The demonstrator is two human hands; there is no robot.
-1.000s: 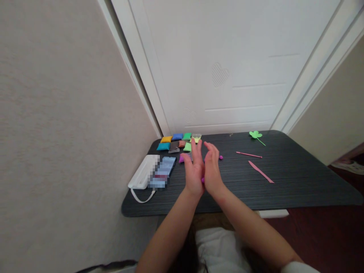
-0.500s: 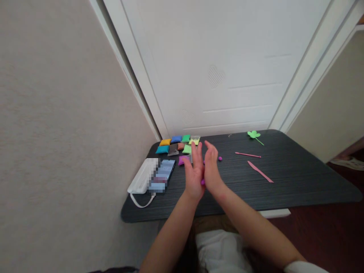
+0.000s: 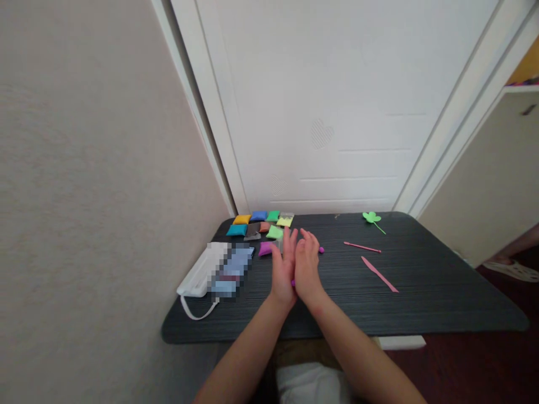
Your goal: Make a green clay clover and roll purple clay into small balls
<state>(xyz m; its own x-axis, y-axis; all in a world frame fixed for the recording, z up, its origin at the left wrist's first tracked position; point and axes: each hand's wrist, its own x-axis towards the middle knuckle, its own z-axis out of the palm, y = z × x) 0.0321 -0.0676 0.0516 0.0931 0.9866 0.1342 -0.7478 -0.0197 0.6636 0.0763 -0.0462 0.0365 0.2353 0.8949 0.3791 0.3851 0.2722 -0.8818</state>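
My left hand [image 3: 283,269] and my right hand [image 3: 307,266] are pressed palm to palm above the dark table [image 3: 421,297], fingers stretched out. A small piece of purple clay [image 3: 293,283] shows between the heels of the palms. Behind the hands lie a purple clay packet [image 3: 265,248] and a little purple ball [image 3: 321,250]. Several coloured clay packets [image 3: 256,223] sit in rows at the table's far left.
A phone [image 3: 231,269] rests on a white box [image 3: 196,272] with a strap at the left. Two pink modelling tools [image 3: 379,274] and a green clay clover [image 3: 370,218] lie to the right. A white door stands behind the table.
The palms have closed together and the right hand slid back level with the left. The camera tilted, so the table sits lower in view.
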